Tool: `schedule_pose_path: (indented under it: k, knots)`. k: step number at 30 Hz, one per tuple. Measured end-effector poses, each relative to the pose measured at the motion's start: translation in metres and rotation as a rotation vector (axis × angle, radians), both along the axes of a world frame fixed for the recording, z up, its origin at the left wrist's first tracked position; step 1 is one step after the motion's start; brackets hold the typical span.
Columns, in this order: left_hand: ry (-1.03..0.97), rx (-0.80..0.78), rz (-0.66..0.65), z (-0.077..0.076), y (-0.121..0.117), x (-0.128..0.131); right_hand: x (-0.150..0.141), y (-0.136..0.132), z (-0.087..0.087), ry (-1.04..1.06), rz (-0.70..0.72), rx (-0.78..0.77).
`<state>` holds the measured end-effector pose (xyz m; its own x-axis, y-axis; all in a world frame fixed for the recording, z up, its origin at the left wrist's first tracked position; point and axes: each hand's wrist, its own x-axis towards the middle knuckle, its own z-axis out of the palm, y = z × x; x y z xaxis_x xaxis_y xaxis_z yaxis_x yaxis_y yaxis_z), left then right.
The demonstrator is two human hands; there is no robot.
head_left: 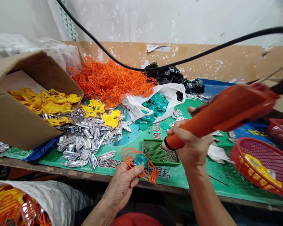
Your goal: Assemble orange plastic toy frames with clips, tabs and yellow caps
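My left hand (124,182) is closed on an orange plastic frame (151,172), with a teal plastic piece (140,159) lying on its middle under my thumb. My right hand (194,146) grips an orange electric screwdriver (217,110), tilted so that its tip points down and to the left. The tip is over a green screw tray (161,161), whose perforated surface holds many small screws, heaped towards its right side. Whether a screw sits on the bit is too small to tell. From the tool's rear end a black cable (155,68) loops up across the view.
At left, a cardboard box (16,116) holds yellow plastic parts beside silver metal pieces (85,141). Behind lie orange frames (113,78), teal pieces (155,105) in a white bag and black parts (169,75). A red basket (245,147) stands right; a white sack (58,201) sits lower left.
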<state>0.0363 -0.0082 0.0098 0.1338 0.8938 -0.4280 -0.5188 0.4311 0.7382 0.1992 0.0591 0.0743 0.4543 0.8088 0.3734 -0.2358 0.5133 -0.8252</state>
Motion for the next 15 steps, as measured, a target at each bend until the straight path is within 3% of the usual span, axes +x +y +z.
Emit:
schedule_pose_path:
  k: [6,15]
  knots:
    - [-0.023,-0.020,0.008,-0.001,0.001,0.000,0.002,0.014,-0.024,-0.050,-0.029,-0.057]
    - [-0.029,-0.034,0.007,-0.001,0.000,0.000,0.001,0.020,-0.034,-0.081,-0.043,-0.076]
